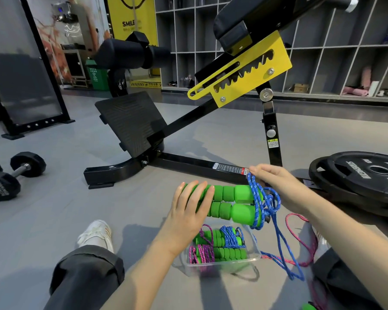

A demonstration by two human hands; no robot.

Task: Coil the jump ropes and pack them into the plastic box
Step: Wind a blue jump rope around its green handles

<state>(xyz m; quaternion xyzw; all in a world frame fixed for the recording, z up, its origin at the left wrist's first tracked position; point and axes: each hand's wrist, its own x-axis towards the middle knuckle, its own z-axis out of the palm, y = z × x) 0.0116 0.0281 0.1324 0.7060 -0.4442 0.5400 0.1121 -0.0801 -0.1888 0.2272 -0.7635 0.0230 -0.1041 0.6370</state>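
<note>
1. My left hand (188, 206) grips the two green handles (233, 202) of a jump rope at their left ends. My fingers curl over the top handle, and the back of my hand faces the camera.
2. The handles lie side by side, one above the other and roughly level, held in the air above the plastic box (233, 261).
3. My right hand (276, 184) pinches the blue rope (262, 198) at the top of the right-hand ends of the handles, fingertips closed on the cord.
4. The blue rope is wound in several turns around both handles near those ends. The rest hangs down in loose loops and trails onto the floor to the right of the box.
5. The clear box sits on the grey floor between my legs, just below the held handles.
6. Inside it lie two bundled ropes with green handles: one wrapped in blue cord (230, 238) toward the back, and one wrapped in pink cord (202, 253) toward the front left.
7. A loose pink rope (287, 223) lies on the floor to the right of the box, crossing under the hanging blue cord.
8. A black and yellow exercise bench (188, 162) stands just beyond my hands.
9. Black weight plates (367, 175) are stacked on the right, and dumbbells (20, 168) rest on the far left.
10. My white shoe (96, 233) points forward on the left side.
</note>
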